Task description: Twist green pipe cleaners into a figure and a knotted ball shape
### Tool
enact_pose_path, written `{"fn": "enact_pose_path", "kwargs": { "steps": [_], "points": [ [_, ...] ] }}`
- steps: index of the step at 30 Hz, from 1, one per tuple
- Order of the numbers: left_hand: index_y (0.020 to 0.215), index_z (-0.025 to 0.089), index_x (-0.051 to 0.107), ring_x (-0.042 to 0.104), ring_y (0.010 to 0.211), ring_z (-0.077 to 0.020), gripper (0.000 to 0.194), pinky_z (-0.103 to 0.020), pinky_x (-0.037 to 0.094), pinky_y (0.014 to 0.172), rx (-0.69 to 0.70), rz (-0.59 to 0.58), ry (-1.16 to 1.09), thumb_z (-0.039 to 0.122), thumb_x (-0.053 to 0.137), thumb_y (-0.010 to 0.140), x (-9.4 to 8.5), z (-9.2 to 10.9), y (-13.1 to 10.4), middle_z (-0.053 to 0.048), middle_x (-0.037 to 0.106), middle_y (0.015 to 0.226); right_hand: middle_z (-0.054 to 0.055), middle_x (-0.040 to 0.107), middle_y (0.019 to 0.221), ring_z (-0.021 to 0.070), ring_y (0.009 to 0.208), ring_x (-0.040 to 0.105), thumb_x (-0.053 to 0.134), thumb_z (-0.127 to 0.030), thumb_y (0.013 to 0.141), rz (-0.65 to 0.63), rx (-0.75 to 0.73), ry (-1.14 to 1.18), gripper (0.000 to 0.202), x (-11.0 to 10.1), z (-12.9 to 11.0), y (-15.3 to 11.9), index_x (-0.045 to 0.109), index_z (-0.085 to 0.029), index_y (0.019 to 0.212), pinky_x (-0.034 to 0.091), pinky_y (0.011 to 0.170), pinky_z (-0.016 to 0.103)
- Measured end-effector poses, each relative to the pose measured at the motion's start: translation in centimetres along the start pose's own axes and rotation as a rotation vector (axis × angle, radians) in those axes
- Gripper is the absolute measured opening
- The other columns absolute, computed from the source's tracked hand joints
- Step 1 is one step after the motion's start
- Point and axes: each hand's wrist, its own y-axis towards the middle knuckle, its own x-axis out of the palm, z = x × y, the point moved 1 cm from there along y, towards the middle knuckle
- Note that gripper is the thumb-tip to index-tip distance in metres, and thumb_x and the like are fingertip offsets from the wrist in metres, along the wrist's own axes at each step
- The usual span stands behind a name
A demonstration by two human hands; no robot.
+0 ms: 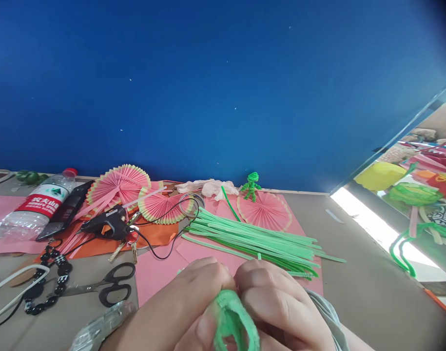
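Close to the camera, at the bottom middle, my left hand (pixel 193 297) and my right hand (pixel 277 297) meet with curled fingers. Between them is a looped piece of green pipe cleaner (pixel 235 312), which both hands pinch. A short green tip pokes up behind my right hand's knuckles. Beyond the hands lies a bundle of light green pipe cleaners (pixel 252 239) on pink paper (pixel 157 278). Behind the bundle, a small green pipe-cleaner figure (pixel 251 185) stands upright near a pink paper fan (pixel 264 212).
At the left are a plastic bottle (pixel 43 202), a black glue gun (pixel 107 224), keys (pixel 133 243), black-handled scissors (pixel 116 282) and a beaded bracelet (pixel 62 273). A blue panel (pixel 223 97) rises behind the table. Colourful craft pieces show at the far right.
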Motion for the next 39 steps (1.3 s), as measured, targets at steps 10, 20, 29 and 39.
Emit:
{"fn": "enact_pose_path", "kwargs": {
  "steps": [10, 20, 29, 39],
  "points": [
    [0.106, 0.036, 0.059, 0.059, 0.086, -0.0186, 0.025, -0.027, 0.048, 0.079, -0.036, 0.101, 0.154, 0.037, 0.044, 0.087, 0.6, -0.8, -1.2, 0.001, 0.066, 0.093, 0.002, 0.056, 0.07, 0.0143, 0.061, 0.054, 0.055, -0.015, 0.081, 0.068, 0.269, 0.278, 0.019, -1.7, -0.5, 1.8, 0.051, -0.023, 0.097, 0.049, 0.056, 0.027],
    [0.087, 0.021, 0.054, 0.046, 0.064, -0.0125, 0.035, -0.024, 0.044, 0.067, -0.293, -0.113, 0.066, 0.036, 0.022, 0.094, 1.1, 1.5, 0.9, 0.0, 0.047, 0.068, 0.0, 0.053, 0.074, 0.0158, 0.074, 0.062, 0.064, -0.034, 0.078, 0.092, 0.762, 0.867, 0.022, -0.7, 0.3, 2.4, 0.048, -0.02, 0.078, 0.051, 0.061, 0.028],
    [0.085, 0.019, 0.052, 0.038, 0.055, -0.0097, 0.035, -0.02, 0.031, 0.047, -0.335, -0.067, 0.006, 0.04, 0.025, 0.093, 1.0, -0.9, 0.9, 0.001, 0.045, 0.065, 0.0, 0.051, 0.076, 0.0144, 0.073, 0.059, 0.068, -0.032, 0.074, 0.137, 0.859, 0.973, 0.026, 0.1, 0.8, 2.0, 0.045, -0.019, 0.078, 0.05, 0.06, 0.027],
    [0.094, 0.022, 0.053, 0.036, 0.06, -0.0105, 0.027, -0.019, 0.038, 0.061, -0.353, 0.118, -0.079, 0.039, 0.032, 0.091, 0.9, -0.9, 1.0, 0.002, 0.039, 0.07, 0.002, 0.051, 0.082, 0.0129, 0.075, 0.052, 0.046, -0.027, 0.09, 0.165, 0.647, 0.463, 0.017, -0.5, 1.7, 1.6, 0.051, -0.022, 0.105, 0.047, 0.064, 0.025]
  ]
}}
